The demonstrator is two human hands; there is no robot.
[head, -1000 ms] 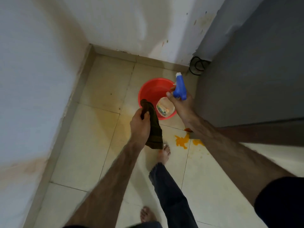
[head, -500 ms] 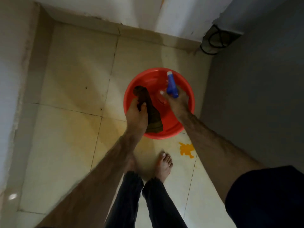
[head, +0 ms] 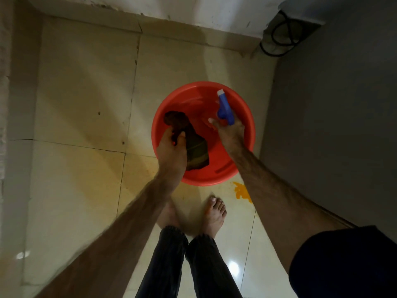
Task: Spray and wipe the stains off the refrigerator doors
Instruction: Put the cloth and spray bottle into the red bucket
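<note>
A red plastic basin (head: 240, 102) stands on the tiled floor just ahead of my bare feet. My left hand (head: 171, 149) grips a dark brown cloth (head: 193, 145), which hangs down inside the basin's left half. My right hand (head: 231, 131) holds a spray bottle by its neck; its blue trigger head (head: 224, 108) with a white nozzle points away from me over the basin. The bottle's body is hidden under my hand. The grey refrigerator side (head: 335, 125) fills the right of the view.
An orange stain (head: 241, 190) marks the floor beside the fridge base, under my right forearm. A black coiled cable (head: 279, 37) lies in the back corner behind the fridge. White walls close in at the left and the far side.
My view has tilted down and come closer to the basin. Both hands have moved over and into it, carrying the cloth and the spray bottle lower.
</note>
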